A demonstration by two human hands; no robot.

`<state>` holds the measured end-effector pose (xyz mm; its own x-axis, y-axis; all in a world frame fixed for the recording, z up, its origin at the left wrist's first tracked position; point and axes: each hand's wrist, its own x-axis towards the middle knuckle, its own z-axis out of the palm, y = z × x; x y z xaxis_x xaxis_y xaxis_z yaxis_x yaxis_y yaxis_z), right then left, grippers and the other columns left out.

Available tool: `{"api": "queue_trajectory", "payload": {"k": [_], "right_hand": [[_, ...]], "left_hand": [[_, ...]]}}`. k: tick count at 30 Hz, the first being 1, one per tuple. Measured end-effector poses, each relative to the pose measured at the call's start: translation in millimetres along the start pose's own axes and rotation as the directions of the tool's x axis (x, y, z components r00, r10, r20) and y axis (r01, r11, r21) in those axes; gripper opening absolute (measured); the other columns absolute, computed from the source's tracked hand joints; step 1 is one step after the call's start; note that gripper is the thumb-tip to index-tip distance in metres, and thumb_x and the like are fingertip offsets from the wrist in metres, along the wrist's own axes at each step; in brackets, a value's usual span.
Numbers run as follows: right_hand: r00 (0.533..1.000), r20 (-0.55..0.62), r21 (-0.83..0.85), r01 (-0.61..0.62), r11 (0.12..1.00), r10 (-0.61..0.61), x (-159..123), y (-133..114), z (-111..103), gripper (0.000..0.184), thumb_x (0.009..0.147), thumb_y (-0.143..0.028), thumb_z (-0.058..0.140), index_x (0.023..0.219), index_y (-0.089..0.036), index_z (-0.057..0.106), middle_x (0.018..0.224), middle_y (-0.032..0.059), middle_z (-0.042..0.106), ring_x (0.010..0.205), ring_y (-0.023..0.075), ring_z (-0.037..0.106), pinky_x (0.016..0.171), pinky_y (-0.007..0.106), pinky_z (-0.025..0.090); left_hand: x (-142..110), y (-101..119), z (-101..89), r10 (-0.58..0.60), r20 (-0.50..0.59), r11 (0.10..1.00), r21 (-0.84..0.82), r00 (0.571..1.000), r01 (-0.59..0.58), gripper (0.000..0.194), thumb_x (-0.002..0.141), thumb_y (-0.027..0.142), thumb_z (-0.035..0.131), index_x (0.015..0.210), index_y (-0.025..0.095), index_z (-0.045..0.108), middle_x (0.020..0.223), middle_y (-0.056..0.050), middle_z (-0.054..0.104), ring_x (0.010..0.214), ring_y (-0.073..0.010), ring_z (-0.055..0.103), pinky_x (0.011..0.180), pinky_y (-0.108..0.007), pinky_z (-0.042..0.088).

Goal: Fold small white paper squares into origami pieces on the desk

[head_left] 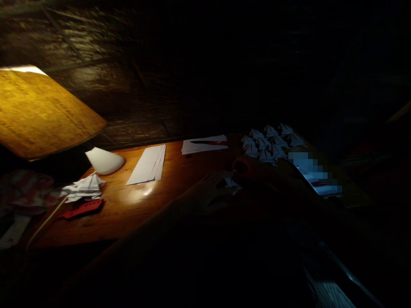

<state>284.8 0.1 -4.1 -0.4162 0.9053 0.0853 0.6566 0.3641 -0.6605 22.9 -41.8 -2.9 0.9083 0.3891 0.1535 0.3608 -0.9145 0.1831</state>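
Observation:
Over the dim middle of the wooden table, my left hand [212, 188] reaches in with its fingers around a small folded piece of white paper [232, 185]. My right hand [252, 167] is curled, its fingertips meeting the upper edge of that same paper. Darkness hides much of both hands. Behind my right hand stand several pointed folded paper pieces [265, 143] in a cluster. A stack of white paper strips [148, 164] lies left of my hands. Farther back, a knife [208, 142] with a red handle rests on more paper sheets [192, 148].
A lamp with a yellow shade [45, 113] and white base [104, 161] lights the left side of the wooden table [122, 216]. Near it are a crumpled striped paper [85, 188] and a red slotted object [83, 209]. A lit phone [316, 175] lies at the right.

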Motion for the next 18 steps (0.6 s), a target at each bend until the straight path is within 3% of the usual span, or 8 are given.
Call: {"api": "queue_trajectory", "payload": {"k": [6, 11, 15, 18], "right_hand": [[1.0, 0.003, -0.013, 0.005, 1.0, -0.005, 4.2, 6.0, 5.5, 0.033, 0.07, -0.026, 0.083, 0.099, -0.016, 0.069, 0.099, 0.0058, 0.066, 0.081, 0.017, 0.058, 0.07, 0.027, 0.041], [0.998, -0.007, -0.027, 0.057, 0.998, -0.058, -3.5, 1.6, 4.3, 0.029, 0.075, -0.026, 0.08, 0.1, -0.018, 0.071, 0.105, 0.0079, 0.062, 0.091, 0.0206, 0.059, 0.079, 0.03, 0.044], [0.996, -0.089, 0.007, 0.019, 1.0, -0.018, -10.8, -6.5, 7.7, 0.023, 0.069, -0.019, 0.078, 0.087, -0.017, 0.065, 0.099, 0.0079, 0.062, 0.088, 0.021, 0.057, 0.079, 0.032, 0.044], [0.986, -0.153, 0.114, -0.046, 0.992, 0.063, -14.4, -11.8, 12.8, 0.02, 0.072, -0.018, 0.072, 0.088, -0.019, 0.059, 0.089, 0.0048, 0.063, 0.079, 0.0198, 0.056, 0.072, 0.032, 0.043]], "left_hand": [[-2.9, -5.3, 6.5, 0.006, 0.034, 0.999, -0.039, 0.999, -0.005, 0.065, 0.099, 0.04, 0.059, 0.159, 0.029, 0.038, 0.171, -0.013, 0.024, 0.159, -0.0353, 0.021, 0.126, -0.063, 0.024], [-0.9, -8.5, 2.9, -0.026, 0.017, 0.993, -0.114, 1.0, 0.027, 0.055, 0.101, 0.041, 0.056, 0.154, 0.03, 0.046, 0.171, -0.01, 0.026, 0.159, -0.0334, 0.022, 0.128, -0.063, 0.019], [3.1, -4.9, -2.6, -0.198, -0.112, 0.971, -0.161, 0.974, 0.179, 0.027, 0.101, 0.035, 0.057, 0.123, 0.035, 0.073, 0.165, -0.004, 0.032, 0.152, -0.0353, 0.032, 0.122, -0.062, 0.031], [10.0, 3.1, -1.1, -0.33, -0.208, 0.937, -0.19, 0.921, 0.293, 0.018, 0.094, 0.031, 0.066, 0.108, 0.027, 0.075, 0.141, -0.01, 0.047, 0.134, -0.0321, 0.048, 0.111, -0.055, 0.045]]}}
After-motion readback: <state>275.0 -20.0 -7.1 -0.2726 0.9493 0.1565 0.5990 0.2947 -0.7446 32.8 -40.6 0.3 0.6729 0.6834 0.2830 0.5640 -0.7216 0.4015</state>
